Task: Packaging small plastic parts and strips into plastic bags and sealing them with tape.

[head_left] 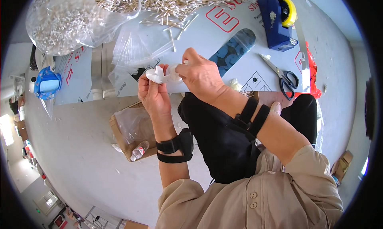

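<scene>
Close together over the near edge of the table, my two hands work at a crumpled white piece [155, 74], tissue or thin plastic, I cannot tell which. My left hand [155, 95] pinches it between thumb and fingers. My right hand [201, 73] is closed, its fingertips at a whitish translucent piece [173, 75] beside the crumpled one. Whether the two pieces are joined is unclear. Just beyond the left hand lie flat clear plastic bags [135, 47]. Several loose cotton swabs [172, 41] lie past them, in front of a large heap of swabs [175, 3].
A big clear bag of swabs [66, 23] fills the far left. At the right are a blue tape dispenser [275, 23] with yellow tape and black-handled scissors [285, 79]. A blue-and-white container [48, 83] hangs near the left end. Below stands a cardboard box [125, 127] holding a plastic bottle [139, 150].
</scene>
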`<state>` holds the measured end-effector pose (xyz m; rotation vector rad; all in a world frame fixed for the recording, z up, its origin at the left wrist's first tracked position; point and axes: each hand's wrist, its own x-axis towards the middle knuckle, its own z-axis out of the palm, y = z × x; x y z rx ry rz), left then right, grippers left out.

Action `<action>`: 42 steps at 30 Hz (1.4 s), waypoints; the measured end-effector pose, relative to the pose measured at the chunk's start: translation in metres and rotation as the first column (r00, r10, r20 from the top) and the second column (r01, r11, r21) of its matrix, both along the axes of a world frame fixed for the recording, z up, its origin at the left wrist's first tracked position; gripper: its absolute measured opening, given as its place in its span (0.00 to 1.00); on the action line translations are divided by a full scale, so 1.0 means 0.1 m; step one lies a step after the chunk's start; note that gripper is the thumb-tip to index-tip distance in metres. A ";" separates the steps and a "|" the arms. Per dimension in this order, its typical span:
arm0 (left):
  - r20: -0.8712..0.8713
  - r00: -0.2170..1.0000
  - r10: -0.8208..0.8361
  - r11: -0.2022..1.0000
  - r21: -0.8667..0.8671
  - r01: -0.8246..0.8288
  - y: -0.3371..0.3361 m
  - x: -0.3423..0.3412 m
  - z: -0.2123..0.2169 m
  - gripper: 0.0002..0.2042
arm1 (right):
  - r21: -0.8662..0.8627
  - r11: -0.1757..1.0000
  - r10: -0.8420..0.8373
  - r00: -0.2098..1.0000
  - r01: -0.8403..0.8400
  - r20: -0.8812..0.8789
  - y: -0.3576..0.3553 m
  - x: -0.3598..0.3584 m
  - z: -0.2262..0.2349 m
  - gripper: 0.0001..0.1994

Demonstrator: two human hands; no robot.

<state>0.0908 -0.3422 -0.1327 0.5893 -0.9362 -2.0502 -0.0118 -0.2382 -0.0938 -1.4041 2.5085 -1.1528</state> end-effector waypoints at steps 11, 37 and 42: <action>0.034 0.997 0.062 0.997 -0.044 -0.060 0.10 -0.04 0.11 0.06 | 0.335 0.933 0.201 0.961 -0.130 -0.189 -0.24 -0.09 -0.04 0.02; 0.413 0.842 0.346 0.590 -0.794 0.147 0.27 -0.04 0.06 0.06 | -0.232 0.880 0.235 0.043 0.415 0.971 0.19 -0.04 -0.20 0.05; 0.381 0.820 0.428 0.058 -0.916 0.396 0.17 0.01 0.11 0.11 | -0.266 0.854 0.308 -0.022 0.447 0.951 0.28 -0.11 -0.20 0.06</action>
